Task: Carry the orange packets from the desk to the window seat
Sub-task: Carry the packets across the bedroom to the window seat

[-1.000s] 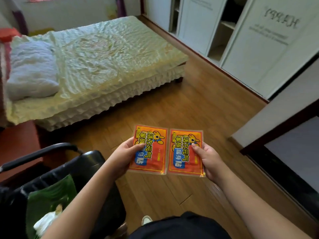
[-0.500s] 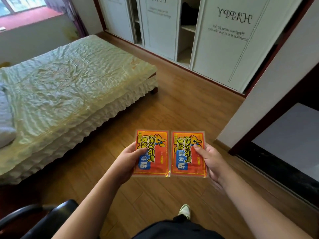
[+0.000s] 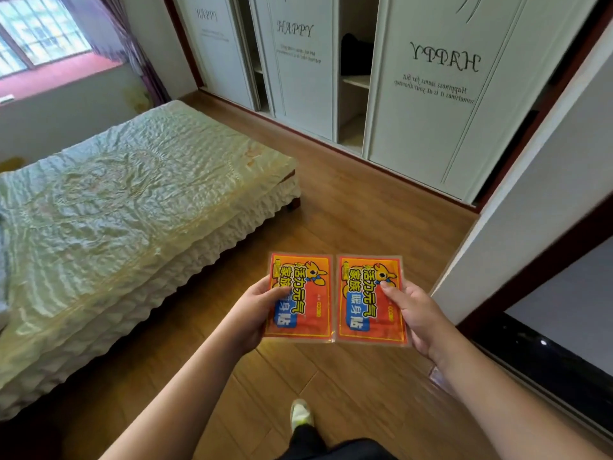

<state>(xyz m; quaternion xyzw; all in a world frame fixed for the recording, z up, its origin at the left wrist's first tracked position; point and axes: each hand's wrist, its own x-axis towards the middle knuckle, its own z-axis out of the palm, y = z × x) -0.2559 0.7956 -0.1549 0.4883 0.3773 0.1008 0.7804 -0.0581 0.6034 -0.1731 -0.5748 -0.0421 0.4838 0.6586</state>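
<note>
2 orange packets, left packet [image 3: 300,298] and right packet [image 3: 370,300], sit edge to edge, each pinched in closed fingers of the left hand [image 3: 253,313] and right hand [image 3: 416,315]. The chair has dropped from view, the window [image 3: 36,34] has appeared: the carry is progressing toward the seat.

Both arms reach out in front, bare, elbows bent a bit. Left hand [image 3: 255,313] pinches the left orange packet [image 3: 306,303] w/ thumb on top, fingers under. Right hand [image 3: 416,315] does the same w/ the right orange packet [image 3: 368,313]. Hands level, well apart. One foot shows below.
</note>
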